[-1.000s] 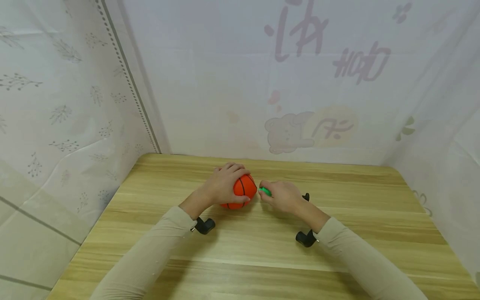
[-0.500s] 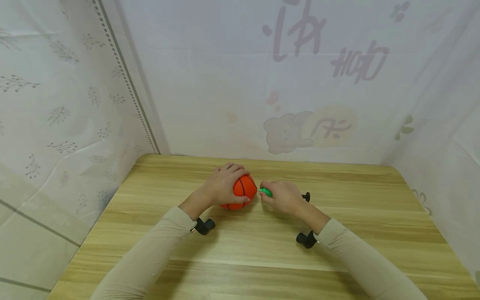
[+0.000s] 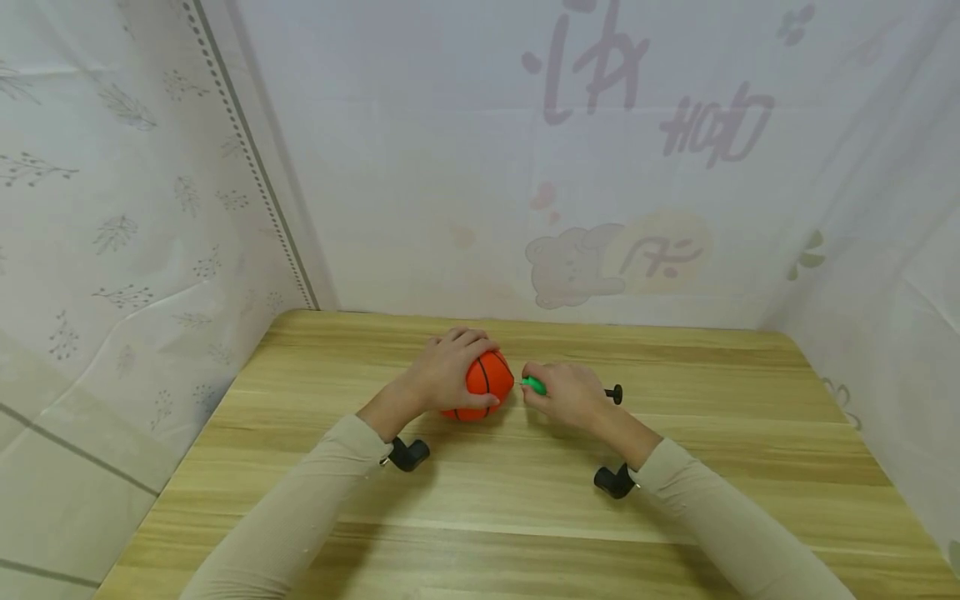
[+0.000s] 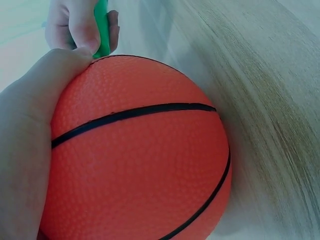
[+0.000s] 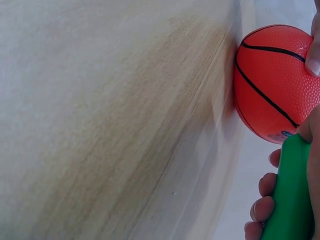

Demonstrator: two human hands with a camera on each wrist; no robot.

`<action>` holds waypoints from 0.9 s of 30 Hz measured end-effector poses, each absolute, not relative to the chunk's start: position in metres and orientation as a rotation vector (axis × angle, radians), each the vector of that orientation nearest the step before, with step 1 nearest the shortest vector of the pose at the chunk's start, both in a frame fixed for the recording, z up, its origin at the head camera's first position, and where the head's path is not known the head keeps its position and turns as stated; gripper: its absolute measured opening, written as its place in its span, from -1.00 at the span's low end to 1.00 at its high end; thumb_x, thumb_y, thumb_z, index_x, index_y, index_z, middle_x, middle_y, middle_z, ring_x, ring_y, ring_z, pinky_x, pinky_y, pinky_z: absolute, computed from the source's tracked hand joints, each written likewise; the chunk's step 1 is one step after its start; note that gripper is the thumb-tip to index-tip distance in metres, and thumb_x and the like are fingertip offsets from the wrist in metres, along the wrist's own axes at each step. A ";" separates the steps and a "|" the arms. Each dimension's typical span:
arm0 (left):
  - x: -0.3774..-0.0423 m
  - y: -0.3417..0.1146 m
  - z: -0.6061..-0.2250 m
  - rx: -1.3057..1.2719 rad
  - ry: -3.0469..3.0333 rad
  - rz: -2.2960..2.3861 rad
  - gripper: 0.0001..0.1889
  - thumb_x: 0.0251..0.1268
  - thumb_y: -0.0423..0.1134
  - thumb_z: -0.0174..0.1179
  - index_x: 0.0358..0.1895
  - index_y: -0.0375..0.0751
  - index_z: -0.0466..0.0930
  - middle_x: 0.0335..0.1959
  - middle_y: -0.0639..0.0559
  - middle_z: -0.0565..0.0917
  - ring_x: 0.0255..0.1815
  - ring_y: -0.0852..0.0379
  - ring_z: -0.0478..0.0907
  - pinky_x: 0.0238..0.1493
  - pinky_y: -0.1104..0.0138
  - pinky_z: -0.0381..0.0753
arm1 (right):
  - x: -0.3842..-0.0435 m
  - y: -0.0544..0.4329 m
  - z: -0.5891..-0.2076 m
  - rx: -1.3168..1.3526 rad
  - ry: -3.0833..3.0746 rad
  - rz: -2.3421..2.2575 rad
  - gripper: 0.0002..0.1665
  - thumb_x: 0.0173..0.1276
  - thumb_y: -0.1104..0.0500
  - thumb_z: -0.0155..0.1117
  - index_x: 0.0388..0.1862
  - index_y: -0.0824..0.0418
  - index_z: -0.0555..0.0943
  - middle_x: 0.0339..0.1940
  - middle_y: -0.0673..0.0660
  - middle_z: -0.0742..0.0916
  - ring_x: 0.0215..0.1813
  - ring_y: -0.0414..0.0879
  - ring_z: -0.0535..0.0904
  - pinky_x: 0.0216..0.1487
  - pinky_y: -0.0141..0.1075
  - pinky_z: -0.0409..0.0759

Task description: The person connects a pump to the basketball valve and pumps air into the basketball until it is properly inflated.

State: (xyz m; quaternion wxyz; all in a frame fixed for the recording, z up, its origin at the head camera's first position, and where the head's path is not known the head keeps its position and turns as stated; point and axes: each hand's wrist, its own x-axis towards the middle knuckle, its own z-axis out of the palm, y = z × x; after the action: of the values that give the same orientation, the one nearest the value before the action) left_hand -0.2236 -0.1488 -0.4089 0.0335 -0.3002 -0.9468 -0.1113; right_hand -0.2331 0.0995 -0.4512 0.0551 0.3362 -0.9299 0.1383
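An orange toy basketball (image 3: 489,379) with black lines sits on the wooden table. My left hand (image 3: 444,372) grips it from the left, thumb in front and fingers over the top. In the left wrist view that thumb (image 4: 42,80) lies along the ball's side. To the right, my right hand (image 3: 568,393) holds a green ball pump (image 3: 534,385), its fingers curled round the body in the right wrist view. A thin needle (image 3: 517,383) spans the small gap between pump and ball; whether its tip is inside cannot be seen. The pump's black handle (image 3: 617,394) sticks out behind the hand.
The wood-grain table (image 3: 480,550) extends around both hands. Printed pale cloth (image 3: 420,167) hangs behind it and at both sides. Black wrist mounts (image 3: 409,455) jut out below each wrist.
My right hand and the pump have shifted very slightly to the right, so a little more needle shows. The ball and my left hand have stayed in place.
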 end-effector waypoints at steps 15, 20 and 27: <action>-0.225 -0.147 -0.411 -0.923 -2.914 -0.329 -0.21 0.08 0.28 0.40 0.36 0.01 0.46 0.35 -0.01 0.46 0.37 -0.05 0.31 0.14 -0.11 0.48 | -0.233 0.103 -0.453 1.015 -2.814 0.442 -0.92 0.41 0.00 0.20 -0.23 -0.06 0.59 -0.55 -0.18 0.58 -0.57 -0.26 0.42 -0.61 -0.33 0.35; -0.224 -0.147 -0.411 -0.927 -2.913 -0.333 -0.22 0.09 0.28 0.40 0.35 0.02 0.46 0.35 -0.01 0.46 0.37 -0.05 0.31 0.14 -0.12 0.48 | -0.232 0.104 -0.453 1.012 -2.813 0.431 -0.92 0.41 0.00 0.19 -0.23 -0.07 0.58 -0.56 -0.19 0.57 -0.57 -0.27 0.42 -0.61 -0.33 0.34; -0.224 -0.147 -0.412 -0.927 -2.912 -0.332 -0.22 0.09 0.29 0.40 0.35 0.02 0.47 0.35 -0.01 0.45 0.38 -0.06 0.30 0.14 -0.13 0.47 | -0.232 0.107 -0.455 0.994 -2.808 0.458 -0.94 0.39 0.01 0.22 -0.24 -0.07 0.59 -0.53 -0.18 0.59 -0.56 -0.27 0.43 -0.60 -0.34 0.37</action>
State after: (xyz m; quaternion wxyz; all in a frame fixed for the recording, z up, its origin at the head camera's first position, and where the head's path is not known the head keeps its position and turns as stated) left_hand -0.2238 -0.1466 -0.4118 0.0338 -0.3015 -0.9468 -0.1078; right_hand -0.2315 0.1066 -0.4553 0.0636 0.3292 -0.9298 0.1517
